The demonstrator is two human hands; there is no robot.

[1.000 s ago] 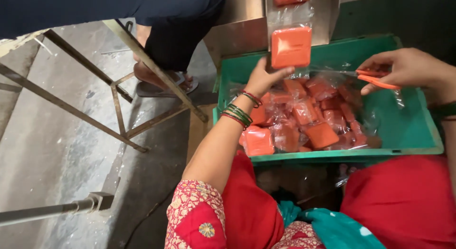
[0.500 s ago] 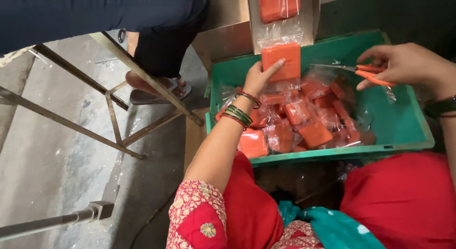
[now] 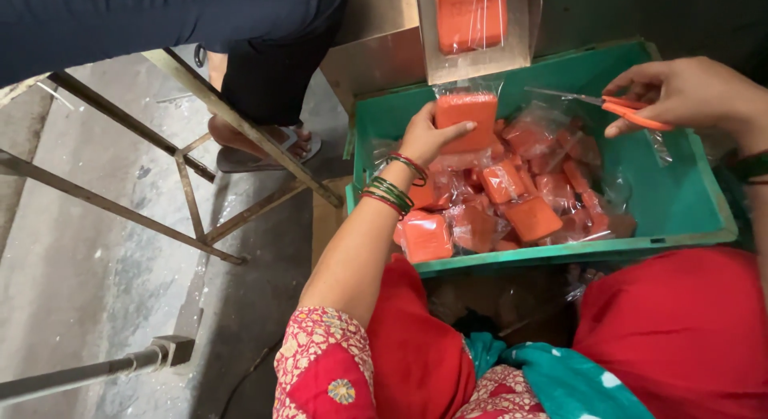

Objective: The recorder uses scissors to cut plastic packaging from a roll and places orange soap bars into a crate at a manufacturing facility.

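orange packet [image 3: 466, 113] in clear wrap sits pinched in the left hand [image 3: 428, 139], held over the far left corner of the green crate [image 3: 680, 203]. the right hand [image 3: 688, 95] grips orange scissors [image 3: 620, 109] above the crate's far right edge. more wrapped packets [image 3: 512, 203] pile along its near side.

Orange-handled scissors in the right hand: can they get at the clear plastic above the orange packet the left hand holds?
Probably yes. The orange-handled scissors point toward the orange plastic-wrapped packet in the left hand, with open space over the green plastic crate between them. The right hand seems unobstructed.
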